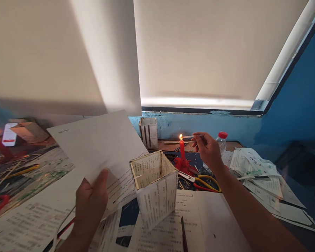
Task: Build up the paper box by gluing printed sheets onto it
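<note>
My left hand (93, 197) grips a sheet of paper (99, 140) by its lower part, thumb on top, and holds it tilted up. Pinched in the fingertips of my right hand (210, 150) is a thin white stick (188, 137). The stick's far tip is at the flame of a lit red candle (182, 149), which stands in a pool of red wax. Between my hands stands an open-topped square box (157, 199) covered in printed paper. Its near rim lies close to the sheet's right edge.
Yellow-handled scissors (199, 180) lie by the candle. A clear bottle with a red cap (222, 134) is behind my right hand. Another paper-covered box (148, 133) stands at the wall. Printed papers (257, 168) pile up at right; a second lit candle (0, 145) burns at far left.
</note>
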Tool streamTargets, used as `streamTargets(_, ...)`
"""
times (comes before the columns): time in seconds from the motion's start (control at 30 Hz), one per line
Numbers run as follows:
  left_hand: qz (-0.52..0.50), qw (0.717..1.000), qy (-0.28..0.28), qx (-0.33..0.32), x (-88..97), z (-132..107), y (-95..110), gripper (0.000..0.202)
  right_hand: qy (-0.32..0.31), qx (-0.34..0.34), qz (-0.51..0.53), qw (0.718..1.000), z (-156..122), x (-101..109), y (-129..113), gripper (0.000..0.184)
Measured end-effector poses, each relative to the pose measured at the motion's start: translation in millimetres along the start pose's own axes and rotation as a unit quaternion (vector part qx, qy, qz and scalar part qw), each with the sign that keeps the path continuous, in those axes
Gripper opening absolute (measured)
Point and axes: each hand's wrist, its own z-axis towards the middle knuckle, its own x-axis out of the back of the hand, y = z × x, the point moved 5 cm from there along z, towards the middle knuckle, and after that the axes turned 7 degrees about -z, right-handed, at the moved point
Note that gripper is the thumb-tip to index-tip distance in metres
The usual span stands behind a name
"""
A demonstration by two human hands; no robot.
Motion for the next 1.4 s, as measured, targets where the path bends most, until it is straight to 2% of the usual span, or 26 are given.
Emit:
streamTargets(0.37,-0.001,1.0,0.001,-0.006,-2.4,-1.3,5.0,0.05,0.002,0.002,0.007,1.0,-0.2,-1.0,0.3,0.033)
streamTargets(0.73,-0.001,1.0,0.007,-0.013,-1.9,2.0,-4.2,0.053,0.004,-0.001,0.013,1.0,1.0,-0.1,0.8,0.032)
streamTargets(1.0,-0.017,1.0,0.002,-0.015,-3.6,-1.3,3.0,0.05,0.007,-0.003,0.007,1.0,0.8,-0.4,0.6,0.033)
streamTargets(1.4,-0.023,1.0,-0.002,-0.02,-3.8,-1.0,1.7,0.046,0.007,0.001,-0.003,1.0,0.5,1.3,-4.5,0.033)
